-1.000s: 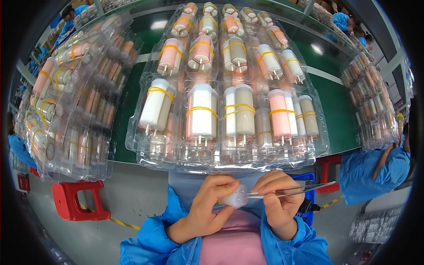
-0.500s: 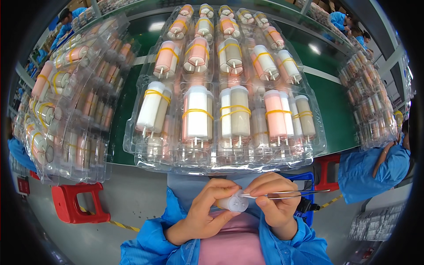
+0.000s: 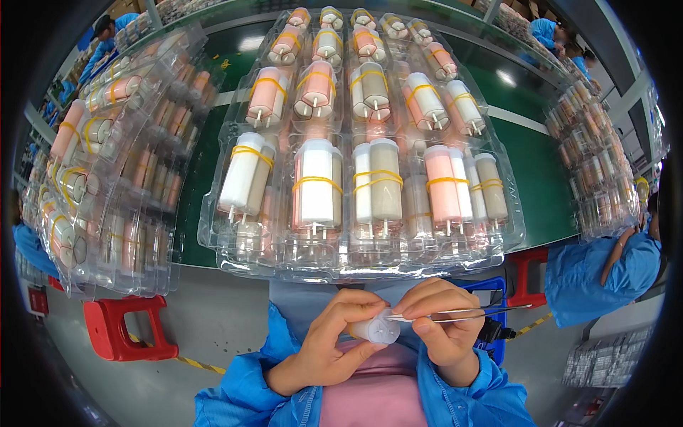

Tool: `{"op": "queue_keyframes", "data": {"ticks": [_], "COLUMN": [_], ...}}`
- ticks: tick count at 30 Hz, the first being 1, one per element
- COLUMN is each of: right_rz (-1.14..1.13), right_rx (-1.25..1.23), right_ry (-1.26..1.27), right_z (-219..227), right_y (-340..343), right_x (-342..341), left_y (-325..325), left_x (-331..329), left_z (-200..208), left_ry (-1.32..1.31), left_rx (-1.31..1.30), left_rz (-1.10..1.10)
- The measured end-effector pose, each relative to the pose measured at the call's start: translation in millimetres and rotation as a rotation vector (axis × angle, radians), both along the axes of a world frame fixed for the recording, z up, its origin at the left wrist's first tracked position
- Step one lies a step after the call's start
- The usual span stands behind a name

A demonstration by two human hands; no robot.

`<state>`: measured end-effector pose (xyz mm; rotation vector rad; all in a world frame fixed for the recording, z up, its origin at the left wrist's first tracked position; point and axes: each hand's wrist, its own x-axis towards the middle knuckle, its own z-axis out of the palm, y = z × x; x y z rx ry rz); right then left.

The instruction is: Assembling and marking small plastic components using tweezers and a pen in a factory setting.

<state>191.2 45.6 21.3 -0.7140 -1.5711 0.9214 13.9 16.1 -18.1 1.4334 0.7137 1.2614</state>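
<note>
- Green tabletop (image 3: 523,164): bears stacked clear trays (image 3: 384,271) of banded white, pink and grey cylinders (image 3: 388,188).
- Hands: the left hand (image 3: 331,336) pinches a whitish cylinder (image 3: 380,329) between thumb and fingers; the right hand (image 3: 445,319) pinches metal tweezers (image 3: 473,313) near their points.
- Tweezers: tips at the end face's upper edge; contact unconfirmed. Judged good practice: brace the cylinder firmly, work with light, controlled tip pressure, avoid scratching.
- Whitish cylinder: held before the pink shirt, nearer the wearer than the trays; end face points right and toward the camera, long axis roughly left-to-right, rear hidden by the left hand.
</note>
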Motion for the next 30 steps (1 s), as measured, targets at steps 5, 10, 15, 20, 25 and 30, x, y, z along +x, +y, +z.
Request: {"op": "queue_keyframes", "data": {"ticks": [5,10,15,20,25,30], "right_rz": [-0.031,-0.023,0.005,-0.022,-0.008,-0.026], "right_rx": [-0.002,0.014,0.002,0.078,0.067,0.11], "right_ry": [-0.008,-0.006,0.009,-0.113,-0.161,-0.301], "right_z": [2,-1,0,6,9,15], "right_y": [0,0,1,1,2,2], "right_x": [-4,-3,0,-3,-2,-2], "left_y": [0,1,2,-1,0,6], "left_x": [0,-4,-4,-4,-4,-3], "left_z": [0,-1,-1,2,2,4], "left_ry": [-0.003,0.073,0.06,0.064,0.052,0.251], "left_rx": [-0.006,0.057,0.059,0.041,0.064,0.234], "left_rz": [0.002,-0.078,-0.086,-0.082,-0.075,0.058]}}
